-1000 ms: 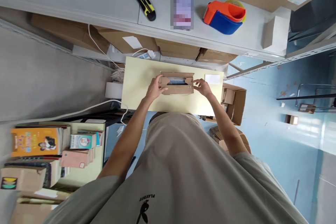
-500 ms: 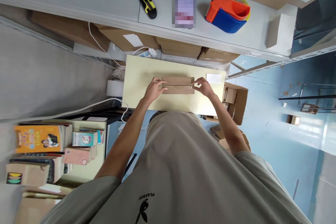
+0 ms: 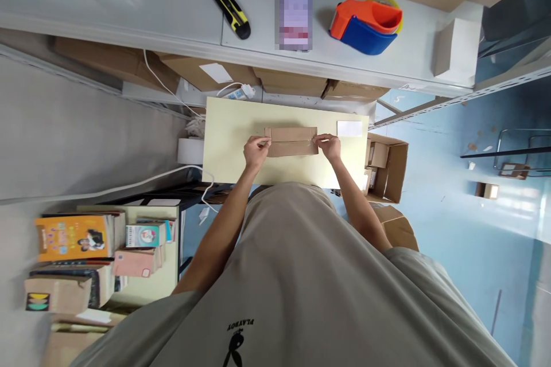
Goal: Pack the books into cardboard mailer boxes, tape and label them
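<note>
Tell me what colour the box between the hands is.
The box is plain brown; it shows best in the head view, the only one here.

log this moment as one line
left hand: at box, left end | right hand: at box, right end | box: top flaps closed, on table | card: right of box

Pale yellow table [image 3: 224, 140], cardboard box [image 3: 293, 134] near its middle, white slip [image 3: 349, 128] toward right
</note>
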`<state>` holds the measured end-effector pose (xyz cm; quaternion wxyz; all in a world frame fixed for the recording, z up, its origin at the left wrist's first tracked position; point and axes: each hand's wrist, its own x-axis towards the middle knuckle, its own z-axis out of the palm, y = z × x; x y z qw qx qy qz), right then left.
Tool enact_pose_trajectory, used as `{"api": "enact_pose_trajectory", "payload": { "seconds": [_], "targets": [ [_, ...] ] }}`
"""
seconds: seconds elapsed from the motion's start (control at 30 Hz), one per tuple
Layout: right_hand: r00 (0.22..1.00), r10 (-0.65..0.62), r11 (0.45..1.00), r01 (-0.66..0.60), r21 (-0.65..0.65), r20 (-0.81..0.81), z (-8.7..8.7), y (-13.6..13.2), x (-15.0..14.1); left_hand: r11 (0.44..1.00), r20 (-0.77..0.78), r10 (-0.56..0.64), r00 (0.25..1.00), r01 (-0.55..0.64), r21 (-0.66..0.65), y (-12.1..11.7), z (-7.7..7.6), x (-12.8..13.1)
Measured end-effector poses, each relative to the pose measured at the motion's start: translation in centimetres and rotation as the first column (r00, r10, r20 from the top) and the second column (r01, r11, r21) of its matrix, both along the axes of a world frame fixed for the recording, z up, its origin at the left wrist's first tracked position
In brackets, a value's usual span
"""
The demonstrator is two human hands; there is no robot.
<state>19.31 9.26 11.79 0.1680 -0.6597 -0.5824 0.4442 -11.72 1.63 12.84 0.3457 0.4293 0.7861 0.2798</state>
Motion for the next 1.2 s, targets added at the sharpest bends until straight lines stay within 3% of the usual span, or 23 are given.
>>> {"api": "enact_pose_trajectory", "payload": {
  "seconds": [0.13,0.37,0.57,0.77,0.93,1.1,1.2],
  "targets": [
    [0.971,-0.226,0.973,0.221,-0.069,-0.078,1.1,-0.9,-0.3,0.997,-0.022,0.054,0.998,-0.055,-0.049,0.0,1.0,0.7],
    [0.907,-0.374,0.927,0.359,-0.111,-0.191,2.0,-4.0,1.1,0.995,0.016,0.058,0.998,-0.056,-0.083,-0.7,2.0,2.1],
    [0.867,-0.478,0.877,0.463,-0.128,-0.140,2.6,-6.4,2.0,0.991,0.063,0.092,0.994,-0.086,-0.102,-0.1,1.6,3.6],
    [0.891,-0.425,0.905,0.414,-0.094,-0.160,2.6,-5.8,2.3,0.981,0.138,0.118,0.983,-0.094,-0.170,1.5,0.6,2.9],
    [0.891,-0.419,0.908,0.405,-0.110,-0.177,2.0,-5.6,2.4,0.970,0.216,0.166,0.962,-0.120,-0.211,1.4,0.2,2.5],
    [0.940,-0.319,0.948,0.317,-0.038,-0.120,2.6,-6.0,2.1,0.976,0.157,0.108,0.982,-0.075,-0.203,0.7,1.5,2.3],
    [0.976,-0.210,0.978,0.211,0.004,-0.061,4.2,-4.6,2.8,0.980,0.117,0.099,0.988,-0.077,-0.185,1.6,3.3,2.2]
  ]
}}
